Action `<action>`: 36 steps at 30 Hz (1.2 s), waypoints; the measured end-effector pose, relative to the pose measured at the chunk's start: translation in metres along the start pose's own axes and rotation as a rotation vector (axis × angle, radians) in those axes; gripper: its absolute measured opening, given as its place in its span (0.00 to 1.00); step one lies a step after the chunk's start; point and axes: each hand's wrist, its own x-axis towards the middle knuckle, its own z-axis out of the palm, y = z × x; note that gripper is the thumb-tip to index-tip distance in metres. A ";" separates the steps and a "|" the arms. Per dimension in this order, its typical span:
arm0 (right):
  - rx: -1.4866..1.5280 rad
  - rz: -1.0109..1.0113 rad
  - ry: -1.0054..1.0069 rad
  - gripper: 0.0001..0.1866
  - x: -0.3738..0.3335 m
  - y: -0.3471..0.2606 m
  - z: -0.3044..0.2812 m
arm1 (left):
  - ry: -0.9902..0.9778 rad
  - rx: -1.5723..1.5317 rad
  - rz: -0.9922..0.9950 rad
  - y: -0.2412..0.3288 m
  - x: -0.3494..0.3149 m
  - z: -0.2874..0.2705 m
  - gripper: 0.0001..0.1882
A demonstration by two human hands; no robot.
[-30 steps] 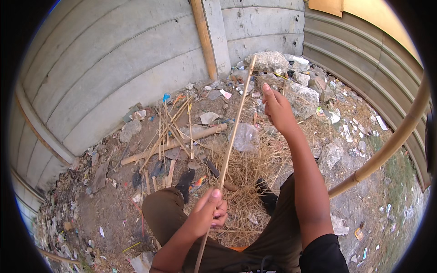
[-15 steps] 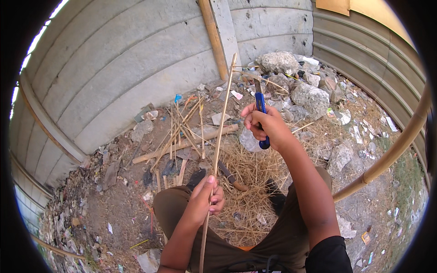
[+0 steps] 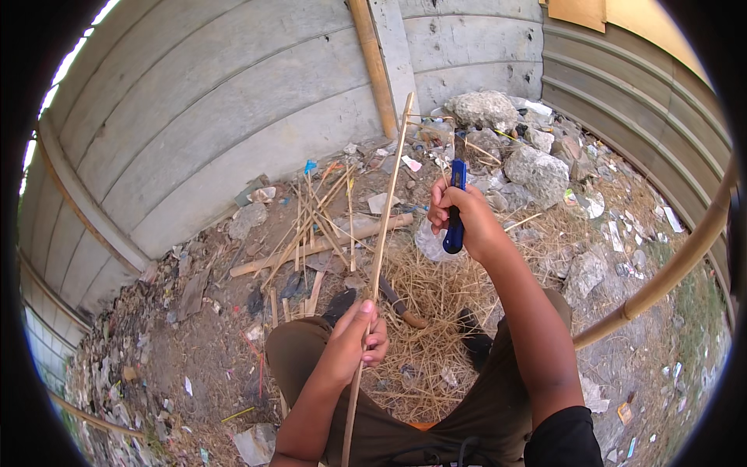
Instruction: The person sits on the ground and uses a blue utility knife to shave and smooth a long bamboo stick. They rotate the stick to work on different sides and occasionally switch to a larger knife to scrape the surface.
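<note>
My left hand (image 3: 359, 342) is closed round a long, thin bamboo strip (image 3: 391, 187) in front of my left knee. The strip slants up and away, and its lower end runs down past my lap. In my right hand (image 3: 464, 214) is a blue utility knife (image 3: 457, 194), held upright to the right of the strip and apart from it. Its blade shows only as a thin line at the top, so how far it is out is hard to tell. Between my legs, a larger knife with a wooden handle (image 3: 412, 317) lies by a heap of shavings (image 3: 428, 358).
Several split bamboo sticks (image 3: 320, 208) lie crossed over a thicker bamboo pole (image 3: 366, 229) ahead. Rocks (image 3: 537, 175) and litter are piled by the concrete wall (image 3: 233, 117). Another bamboo pole (image 3: 654, 282) rises at the right, before a corrugated metal fence (image 3: 622, 78).
The utility knife has turned more upright, and its blade, broad before, now looks like a thin line. My left hand keeps its grip on the bamboo strip. The whole view has shifted slightly.
</note>
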 end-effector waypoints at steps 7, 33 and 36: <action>-0.019 -0.057 0.054 0.02 0.000 -0.001 0.008 | -0.018 -0.001 0.001 -0.003 0.002 -0.003 0.16; -1.760 -0.341 0.370 0.05 0.000 0.027 0.009 | -0.085 0.155 -0.065 -0.011 -0.018 0.023 0.22; -1.734 -0.402 0.416 0.05 -0.002 0.017 0.002 | -0.143 0.137 -0.081 -0.006 -0.021 0.029 0.22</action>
